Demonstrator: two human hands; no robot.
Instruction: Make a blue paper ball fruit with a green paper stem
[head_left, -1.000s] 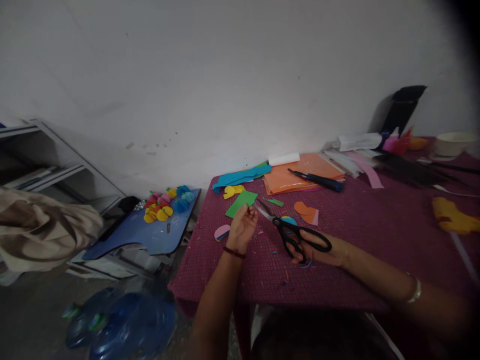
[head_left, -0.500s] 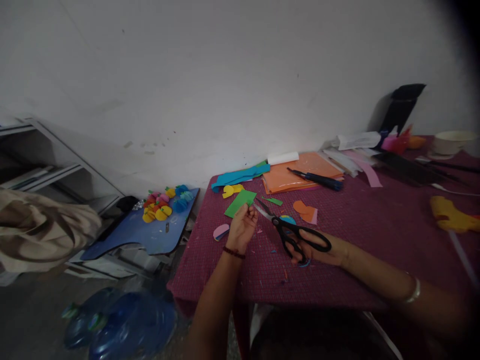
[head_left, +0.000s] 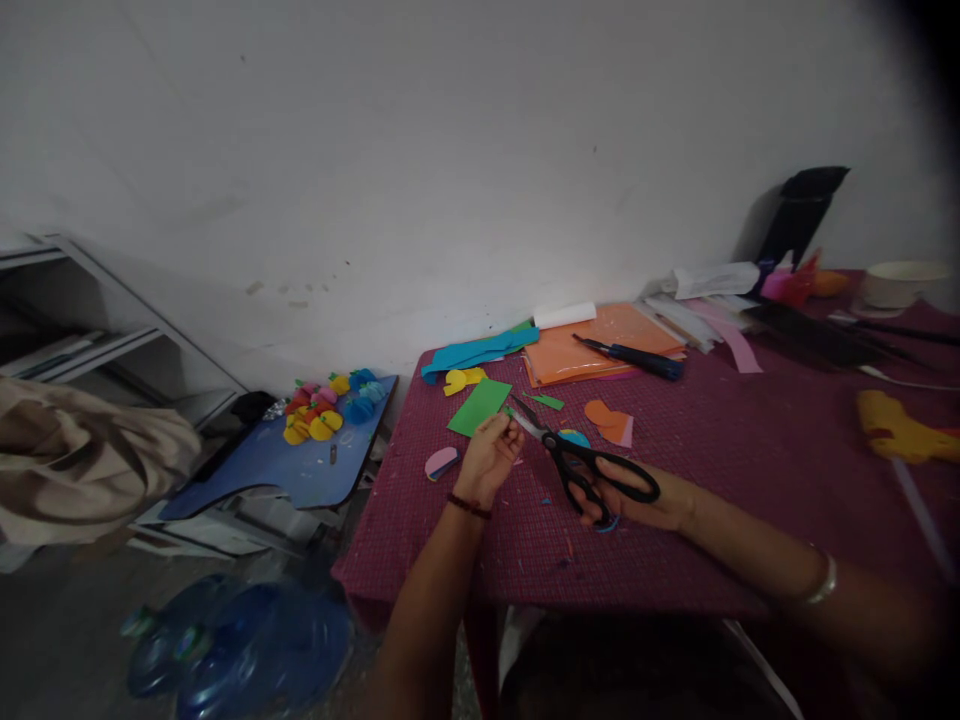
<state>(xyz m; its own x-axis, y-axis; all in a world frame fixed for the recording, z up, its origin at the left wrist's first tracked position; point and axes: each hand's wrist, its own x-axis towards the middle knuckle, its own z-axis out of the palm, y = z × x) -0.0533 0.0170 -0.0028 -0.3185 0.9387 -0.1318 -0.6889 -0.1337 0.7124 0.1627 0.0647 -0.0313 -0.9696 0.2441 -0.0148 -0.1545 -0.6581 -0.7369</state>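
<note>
My left hand (head_left: 489, 460) is raised over the maroon table (head_left: 712, 480), its fingers pinched on a tiny green paper scrap at the tip of the scissors. My right hand (head_left: 637, 500) rests on the table with fingers through the black handles of the scissors (head_left: 581, 458), whose blades point up-left toward the left fingertips. A green paper rectangle (head_left: 480, 405) lies flat just beyond the left hand. An orange heart cut-out (head_left: 609, 420) and a blue-and-yellow round piece (head_left: 575, 438) lie near the scissors.
Orange sheets (head_left: 600, 355) with a dark pen (head_left: 634, 356), blue paper strips (head_left: 480, 352), a yellow piece (head_left: 461, 380) and a pink half-disc (head_left: 441, 463) lie on the table. A blue board (head_left: 292, 455) with paper balls (head_left: 326, 405) and water bottles (head_left: 240, 650) are on the floor at left.
My left hand has shifted slightly right and off the green rectangle, its fingertips now at the scissor blades. The right hand with the scissors has barely moved.
</note>
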